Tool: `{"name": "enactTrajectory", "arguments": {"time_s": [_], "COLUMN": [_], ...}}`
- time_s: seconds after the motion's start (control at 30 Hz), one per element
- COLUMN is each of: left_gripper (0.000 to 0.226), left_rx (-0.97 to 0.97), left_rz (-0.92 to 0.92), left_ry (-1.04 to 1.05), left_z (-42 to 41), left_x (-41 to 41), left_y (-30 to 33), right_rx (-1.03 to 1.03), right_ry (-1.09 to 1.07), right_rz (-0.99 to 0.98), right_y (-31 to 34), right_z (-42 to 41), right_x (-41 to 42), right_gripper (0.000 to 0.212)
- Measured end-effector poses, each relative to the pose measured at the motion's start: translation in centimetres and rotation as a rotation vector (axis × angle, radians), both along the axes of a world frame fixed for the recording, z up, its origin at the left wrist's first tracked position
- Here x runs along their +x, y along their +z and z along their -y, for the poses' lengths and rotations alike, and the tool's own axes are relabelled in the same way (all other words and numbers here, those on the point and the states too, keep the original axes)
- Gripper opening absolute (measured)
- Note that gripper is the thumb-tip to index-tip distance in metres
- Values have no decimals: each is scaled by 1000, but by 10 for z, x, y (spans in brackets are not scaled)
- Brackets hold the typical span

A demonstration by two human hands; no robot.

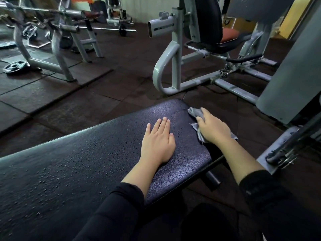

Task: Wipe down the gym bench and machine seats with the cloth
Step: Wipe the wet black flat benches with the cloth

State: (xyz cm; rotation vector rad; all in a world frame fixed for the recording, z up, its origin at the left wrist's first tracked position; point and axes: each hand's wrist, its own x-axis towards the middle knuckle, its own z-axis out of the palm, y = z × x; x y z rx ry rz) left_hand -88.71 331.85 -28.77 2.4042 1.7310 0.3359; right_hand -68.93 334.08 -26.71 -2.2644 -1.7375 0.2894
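A long black padded gym bench (pixel 86 162) runs from the lower left to the middle of the view, its surface dotted with water droplets. My left hand (pixel 157 142) lies flat on the pad near its right end, fingers straight. My right hand (pixel 212 126) presses a grey cloth (pixel 194 113) against the bench's right end edge, fingers over the cloth. Behind it stands a grey machine with an orange seat (pixel 229 34) and a black backrest (pixel 208 20).
The grey machine's frame (pixel 173 66) and base bars cross the floor just beyond the bench. A grey weight-stack housing (pixel 291 79) stands close on the right. A rack with a barbell (pixel 57 30) and a loose weight plate (pixel 15 66) sit at the back left on dark rubber floor tiles.
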Motion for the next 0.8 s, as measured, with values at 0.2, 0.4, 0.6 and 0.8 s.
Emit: {"name": "enactTrajectory", "arguments": {"time_s": [0.2,0.4,0.6,0.8], "left_gripper": [57,57,51,68], "left_rx": [-5,-16,-102,-46], "left_rz": [1,9,95,-89], "left_ry": [1,-3,27,162], "left_z": [-2,-2,-5,-32], "left_x": [0,-1,-20,-72], "left_y": [2,3,26,16], "right_rx": [198,296,43,-33], "right_ry": [108,302,463,602], "right_rz": [43,-89,63,184], "right_y": [-5,-2,5,3], "right_z": [35,23,-9,-10], "right_x": [-2,-42,-51,-47], "right_gripper": [47,42,49,46]}}
